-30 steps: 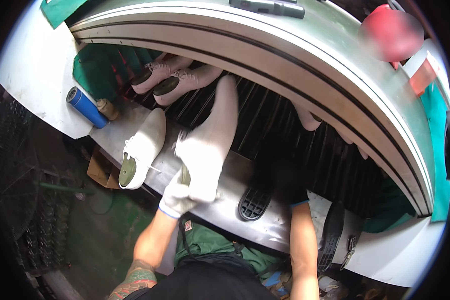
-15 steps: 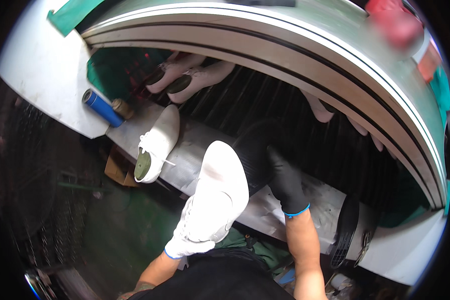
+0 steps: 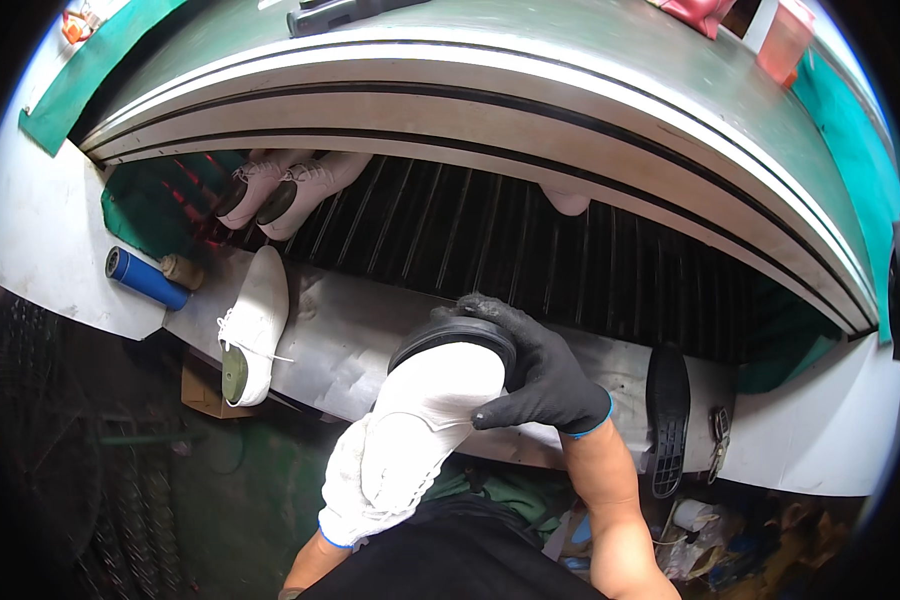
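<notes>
A white lace-up shoe [image 3: 425, 400] is gripped by my left hand [image 3: 345, 490], which wears a white glove. My right hand [image 3: 540, 375], in a dark grey glove, has its fingers wrapped round a black shoe sole [image 3: 450, 332] and holds it against the far end of the shoe. The right thumb presses on the shoe's side. Another white shoe [image 3: 260, 310] with an olive-green heel end lies on the metal ledge to the left, its lace loose. At the right, a second black sole [image 3: 668, 410] lies on the ledge.
Beyond the metal ledge [image 3: 320, 300], dark rollers [image 3: 420, 230] run under a curved white hood [image 3: 470, 85], with pale shoes [image 3: 305, 190] on them. A blue cylinder [image 3: 145, 280] stands at the left. A small metal tool [image 3: 718, 445] lies right of the loose sole.
My right hand has come nearer and brought the black sole against the shoe. The shoe has tilted in my left hand. The whole view has shifted.
</notes>
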